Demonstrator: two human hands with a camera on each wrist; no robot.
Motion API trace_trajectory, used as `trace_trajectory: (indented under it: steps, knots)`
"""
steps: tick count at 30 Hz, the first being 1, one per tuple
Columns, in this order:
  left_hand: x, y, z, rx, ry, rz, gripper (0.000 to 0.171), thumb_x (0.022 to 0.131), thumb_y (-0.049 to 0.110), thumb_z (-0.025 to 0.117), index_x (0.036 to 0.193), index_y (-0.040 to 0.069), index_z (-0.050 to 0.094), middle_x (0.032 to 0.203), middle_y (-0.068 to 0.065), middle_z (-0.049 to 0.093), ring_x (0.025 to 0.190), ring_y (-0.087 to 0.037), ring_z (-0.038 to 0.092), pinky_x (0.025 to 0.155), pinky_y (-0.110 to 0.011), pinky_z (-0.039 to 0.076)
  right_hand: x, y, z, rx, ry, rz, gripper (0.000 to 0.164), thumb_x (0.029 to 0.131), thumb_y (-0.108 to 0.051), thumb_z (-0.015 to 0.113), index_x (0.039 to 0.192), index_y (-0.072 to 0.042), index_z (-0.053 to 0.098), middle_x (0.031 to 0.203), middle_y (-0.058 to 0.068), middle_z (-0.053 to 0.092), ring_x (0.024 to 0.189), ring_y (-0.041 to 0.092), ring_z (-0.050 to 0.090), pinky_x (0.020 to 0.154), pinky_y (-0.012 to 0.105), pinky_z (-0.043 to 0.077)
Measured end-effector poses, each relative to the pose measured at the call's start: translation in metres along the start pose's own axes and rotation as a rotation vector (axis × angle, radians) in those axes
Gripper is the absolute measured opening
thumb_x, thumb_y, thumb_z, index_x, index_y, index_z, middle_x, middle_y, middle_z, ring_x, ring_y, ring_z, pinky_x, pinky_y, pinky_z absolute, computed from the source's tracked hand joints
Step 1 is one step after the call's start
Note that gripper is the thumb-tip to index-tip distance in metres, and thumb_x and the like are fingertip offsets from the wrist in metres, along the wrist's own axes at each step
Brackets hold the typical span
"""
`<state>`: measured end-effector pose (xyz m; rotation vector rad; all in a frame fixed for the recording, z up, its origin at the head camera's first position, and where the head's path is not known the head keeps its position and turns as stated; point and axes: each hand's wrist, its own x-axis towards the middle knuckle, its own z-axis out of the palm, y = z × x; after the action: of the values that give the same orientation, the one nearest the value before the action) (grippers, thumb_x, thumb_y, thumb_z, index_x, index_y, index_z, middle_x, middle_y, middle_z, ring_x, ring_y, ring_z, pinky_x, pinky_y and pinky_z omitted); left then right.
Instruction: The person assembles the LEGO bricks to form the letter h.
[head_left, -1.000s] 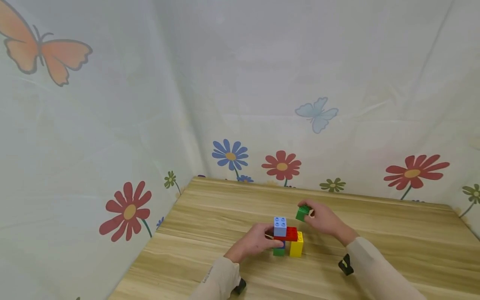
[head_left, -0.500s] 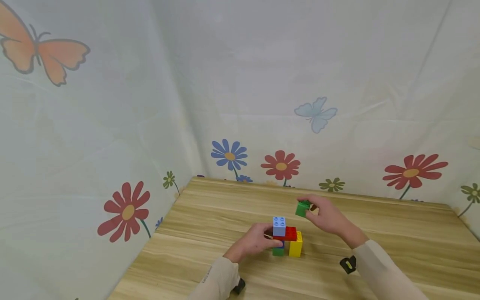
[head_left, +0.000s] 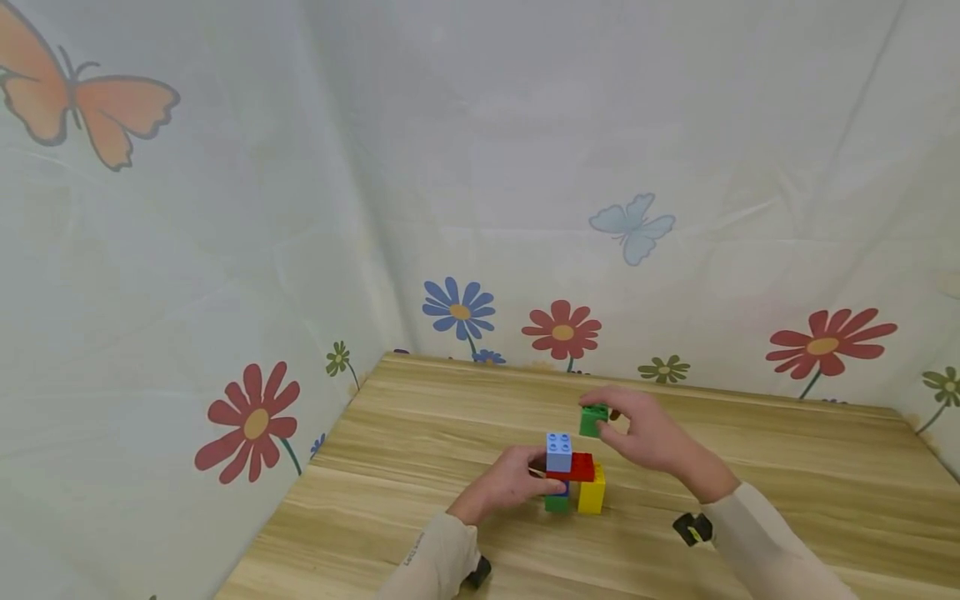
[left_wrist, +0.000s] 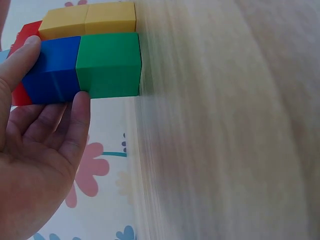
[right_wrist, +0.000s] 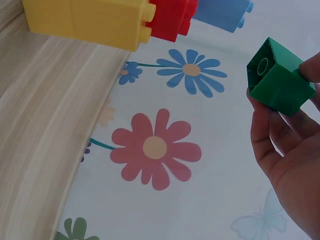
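On the table stands a small structure of toy building bricks. Its left column has a green brick [left_wrist: 109, 65] at the bottom and a dark blue brick [left_wrist: 56, 70] above it. A red brick [head_left: 582, 467] spans from there to the yellow bricks [head_left: 592, 490] on the right. On the red brick's left end sits a light blue brick [head_left: 558, 453], studs up. My left hand [head_left: 512, 478] grips the left column around the dark blue brick. My right hand [head_left: 647, 429] pinches a loose green brick [right_wrist: 281, 77] in the air, behind and slightly right of the structure, its hollow underside showing in the right wrist view.
The wooden table [head_left: 420, 417] extends around the structure, its back edge meeting a pale curtain [head_left: 495, 150] printed with flowers and butterflies. Black wrist devices show beneath both sleeves, one at the right wrist [head_left: 692, 528].
My right hand has lifted slightly and moved left with the green brick, bringing it nearer the light blue brick. The left hand and the structure have stayed put.
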<state>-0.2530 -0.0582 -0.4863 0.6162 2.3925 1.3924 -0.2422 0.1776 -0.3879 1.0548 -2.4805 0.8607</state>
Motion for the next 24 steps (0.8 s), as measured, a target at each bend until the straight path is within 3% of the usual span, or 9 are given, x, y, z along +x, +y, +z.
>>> trace_trajectory:
  steps: [13, 24]
  knots:
    - [-0.001, 0.002, -0.001, -0.006, -0.009, 0.016, 0.032, 0.084, 0.03, 0.072, 0.113, 0.02, 0.064, 0.098, 0.012, 0.064, 0.087, -0.007, 0.059, 0.082, -0.025, 0.049, 0.007, -0.019, 0.009, 0.039, -0.028, -0.066, 0.035, 0.087, -0.008, 0.066, 0.121, -0.014, 0.063, 0.123, 0.003, 0.06, 0.102, 0.017, 0.058, 0.077, 0.035, 0.053]
    - [0.0, 0.002, -0.001, -0.04, -0.024, 0.041, 0.029, 0.085, 0.028, 0.072, 0.111, 0.019, 0.065, 0.096, 0.01, 0.065, 0.086, -0.008, 0.06, 0.078, -0.024, 0.049, 0.01, -0.018, 0.021, 0.112, -0.066, -0.049, 0.038, 0.088, -0.008, 0.065, 0.125, -0.01, 0.056, 0.115, -0.002, 0.061, 0.091, 0.01, 0.056, 0.077, 0.03, 0.052]
